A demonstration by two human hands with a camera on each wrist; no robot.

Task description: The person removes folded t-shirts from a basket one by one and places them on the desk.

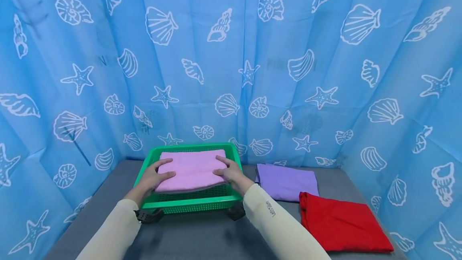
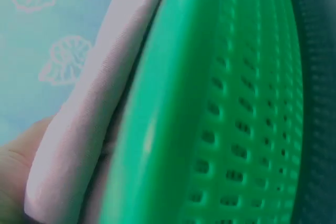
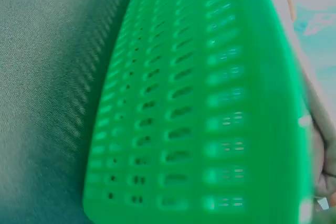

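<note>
A folded pink cloth (image 1: pixel 195 168) lies level at the green perforated basket (image 1: pixel 187 205), inside its rim in the head view. My left hand (image 1: pixel 150 178) grips the cloth's left edge, thumb on top. At the opposite edge my right hand (image 1: pixel 234 175) holds it the same way. The left wrist view has the thick fold of the cloth (image 2: pixel 79 124) just past the basket rim (image 2: pixel 163 103), with part of the hand under it. Most of the right wrist view is basket wall (image 3: pixel 173 103); only a sliver of cloth and fingers shows at its right edge.
A folded purple cloth (image 1: pixel 288 183) lies right of the basket, and a folded red cloth (image 1: pixel 343 224) sits nearer, overlapping its corner. All rest on a grey surface (image 1: pixel 195 236). A blue shell-print curtain (image 1: pixel 231 79) encloses the back and sides.
</note>
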